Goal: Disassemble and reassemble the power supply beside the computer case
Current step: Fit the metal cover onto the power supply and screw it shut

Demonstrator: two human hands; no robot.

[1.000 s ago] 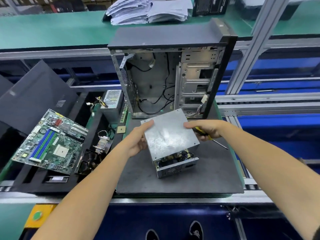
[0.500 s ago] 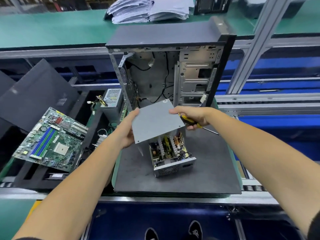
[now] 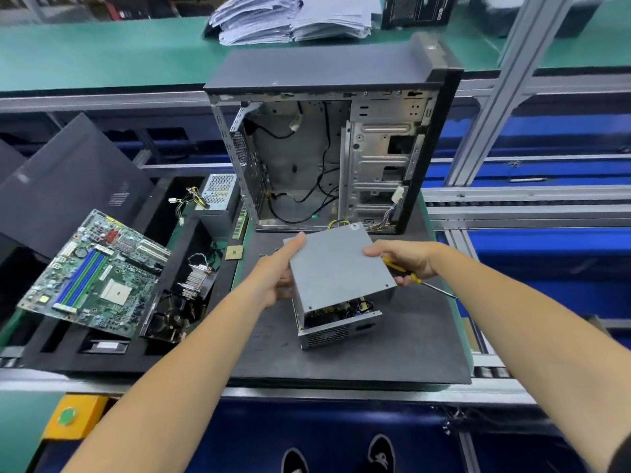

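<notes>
No legible writing anywhere; the black box at the top edge carries white print too blurred to read. Centre frame: the power supply sits on the dark mat, just in front of the open computer case. Its grey cover sits on it tilted, near end up, internals showing underneath. Left hand grips the cover's left edge, thumb on top, fingers underneath. Right hand has fingertips on the cover's right edge while its curled fingers hold a yellow-handled screwdriver, shaft pointing lower right. Motherboard lies at left on a black tray.
</notes>
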